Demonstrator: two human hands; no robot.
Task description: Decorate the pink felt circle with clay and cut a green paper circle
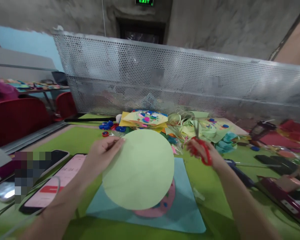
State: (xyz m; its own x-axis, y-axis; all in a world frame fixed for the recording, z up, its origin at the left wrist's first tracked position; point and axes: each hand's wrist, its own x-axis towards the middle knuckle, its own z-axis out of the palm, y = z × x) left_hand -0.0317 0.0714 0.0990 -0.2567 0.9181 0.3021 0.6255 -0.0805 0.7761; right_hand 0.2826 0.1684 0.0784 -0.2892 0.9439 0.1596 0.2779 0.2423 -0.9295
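My left hand pinches the upper left edge of a large pale green paper circle, held up in front of me. My right hand is closed round the red handles of a pair of scissors, whose blades point up and away, apart from the circle. Beneath the circle, a blue sheet lies on the green table. A pink round piece with coloured dots rests on that sheet, mostly hidden by the circle.
Two phones with a cable lie at the left. Behind are yellow decorated papers, blue clay lumps and pale green paper strips. A glue gun lies at the right. A perforated metal screen borders the far side.
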